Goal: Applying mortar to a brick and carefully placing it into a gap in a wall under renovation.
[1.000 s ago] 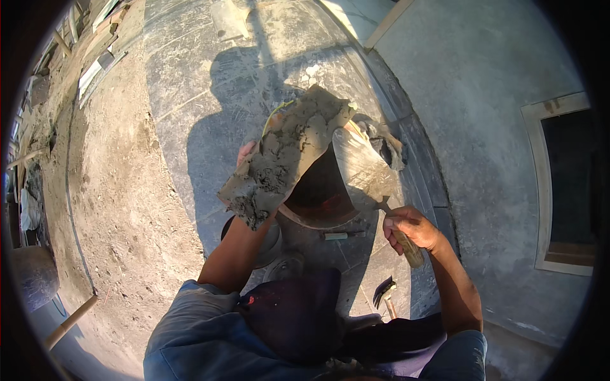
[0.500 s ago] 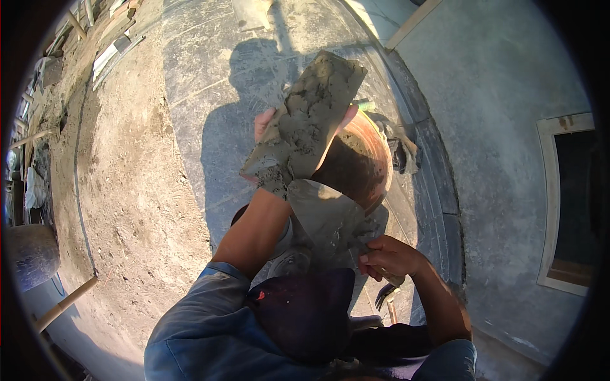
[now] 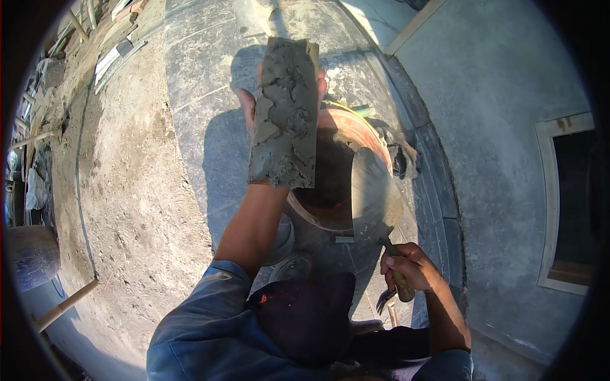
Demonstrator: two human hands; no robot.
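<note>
Dusty grey tiles pave the ground, with rough bare ground toward 9 o'clock and a plain grey wall toward 2 o'clock. Near 12 o'clock, just above the centre of view, the left hand carries a long slab, thumb out past its 9 o'clock edge and fingertips past its 3 o'clock edge; how the palm sits underneath cannot be seen. At 4 o'clock the right hand is curled around the handle of a trowel, its blade apart from the slab and over the 3 o'clock side of a round bucket. Good work here probably means keeping the slab level, laying the blade low and drawing it in long, even strokes, pressing ridges into hollows, and working near the bucket so spills drop inside. Grey mortar covers most of the slab, lumpy and creased through the middle, ragged at the 6 o'clock end, with a barer strip along the 3 o'clock edge
</note>
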